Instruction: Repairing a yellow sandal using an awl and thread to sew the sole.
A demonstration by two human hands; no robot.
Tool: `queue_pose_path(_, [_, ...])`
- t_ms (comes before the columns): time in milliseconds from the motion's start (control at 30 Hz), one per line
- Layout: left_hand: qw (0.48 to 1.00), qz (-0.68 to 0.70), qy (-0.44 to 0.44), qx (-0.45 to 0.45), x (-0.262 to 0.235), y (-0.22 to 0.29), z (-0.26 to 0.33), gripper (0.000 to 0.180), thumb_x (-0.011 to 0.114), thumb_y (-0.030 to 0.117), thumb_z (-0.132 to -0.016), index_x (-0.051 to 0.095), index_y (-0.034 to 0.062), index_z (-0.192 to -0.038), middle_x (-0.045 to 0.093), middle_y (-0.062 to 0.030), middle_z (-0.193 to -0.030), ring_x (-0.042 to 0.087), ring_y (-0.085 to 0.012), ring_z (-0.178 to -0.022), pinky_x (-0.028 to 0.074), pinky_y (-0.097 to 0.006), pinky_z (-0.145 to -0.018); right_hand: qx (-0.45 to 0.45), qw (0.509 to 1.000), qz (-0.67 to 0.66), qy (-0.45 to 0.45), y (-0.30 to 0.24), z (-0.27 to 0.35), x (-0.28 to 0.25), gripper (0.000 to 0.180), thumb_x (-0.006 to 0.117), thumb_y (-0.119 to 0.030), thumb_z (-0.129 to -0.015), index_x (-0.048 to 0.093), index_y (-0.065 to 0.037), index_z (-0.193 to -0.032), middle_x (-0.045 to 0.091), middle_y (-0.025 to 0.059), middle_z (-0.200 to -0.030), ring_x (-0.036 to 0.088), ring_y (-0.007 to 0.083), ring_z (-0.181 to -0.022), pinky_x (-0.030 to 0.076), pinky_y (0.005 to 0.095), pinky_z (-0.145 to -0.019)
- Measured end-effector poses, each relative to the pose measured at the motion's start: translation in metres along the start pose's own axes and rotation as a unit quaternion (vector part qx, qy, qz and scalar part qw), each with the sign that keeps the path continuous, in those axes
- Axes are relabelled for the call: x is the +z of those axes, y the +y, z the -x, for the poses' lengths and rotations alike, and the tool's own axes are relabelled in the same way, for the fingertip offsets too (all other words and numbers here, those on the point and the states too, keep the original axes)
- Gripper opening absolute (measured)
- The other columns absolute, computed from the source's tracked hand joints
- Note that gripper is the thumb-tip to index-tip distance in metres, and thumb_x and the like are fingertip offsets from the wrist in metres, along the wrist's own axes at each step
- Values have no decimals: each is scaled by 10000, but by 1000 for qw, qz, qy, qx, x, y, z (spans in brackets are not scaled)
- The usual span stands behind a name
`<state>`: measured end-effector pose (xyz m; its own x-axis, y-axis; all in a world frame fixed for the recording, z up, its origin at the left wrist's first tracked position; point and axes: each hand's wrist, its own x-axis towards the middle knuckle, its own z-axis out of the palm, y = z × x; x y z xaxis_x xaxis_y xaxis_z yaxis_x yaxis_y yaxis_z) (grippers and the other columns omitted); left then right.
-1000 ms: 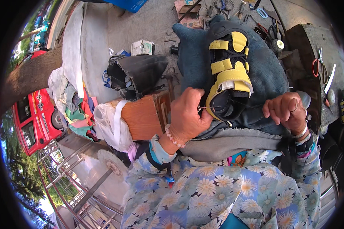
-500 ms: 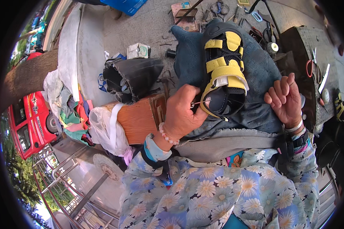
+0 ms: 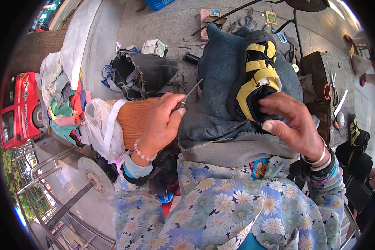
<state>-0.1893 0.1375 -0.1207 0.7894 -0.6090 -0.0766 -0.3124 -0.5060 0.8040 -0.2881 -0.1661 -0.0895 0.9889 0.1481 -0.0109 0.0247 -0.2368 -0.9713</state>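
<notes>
A black sandal with yellow straps (image 3: 254,79) lies on a blue-grey cloth (image 3: 221,96) spread over my lap. My right hand (image 3: 291,123) grips the sandal's near end, thumb pointing left. Left of the sandal, my left hand (image 3: 160,125) pinches a thin metal awl or needle (image 3: 191,91), whose tip points up and right, clear of the shoe. Both wrists wear bracelets, and my sleeves are floral.
A wooden block (image 3: 133,118) with white plastic wrap (image 3: 100,129) sits by my left hand. A dark open bag (image 3: 146,75) and a pile of cloths (image 3: 62,108) lie to the left. A dark workbench with scissors and tools (image 3: 333,91) stands right. Small tools (image 3: 246,18) litter the pavement ahead.
My left hand has pulled away leftward from the sandal with the needle. My right hand has moved in from the right and taken hold of the sandal's near end.
</notes>
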Motion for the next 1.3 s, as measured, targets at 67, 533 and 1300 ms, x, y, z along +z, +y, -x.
queue_pose_path(67, [997,67,-12,-34,8,16,4,314,548,16,-865,564,-13,-1177,612,-110,-910,594,-217,-759,480,-284,-718,43,998,38,18,3,-9,19,414,715,-259,-832,590,87,-1023,611,152,-841,614,174,-817,485,272,-718])
queue_pose_path(533, [993,10,-30,113,41,13,-3,407,584,25,-842,578,125,-1237,582,-126,-757,592,-309,-664,481,-388,-578,219,961,-130,107,32,-13,42,194,748,-112,-788,588,-8,-753,575,-32,-661,506,34,-598,403,214,-516])
queue_pose_path(1300, [978,-160,-112,71,23,47,-12,465,570,27,-814,572,145,-1264,551,-128,-708,567,-328,-617,476,-405,-559,200,977,-53,56,30,-18,34,169,741,-109,-789,664,26,-855,606,-28,-700,531,47,-656,445,224,-592])
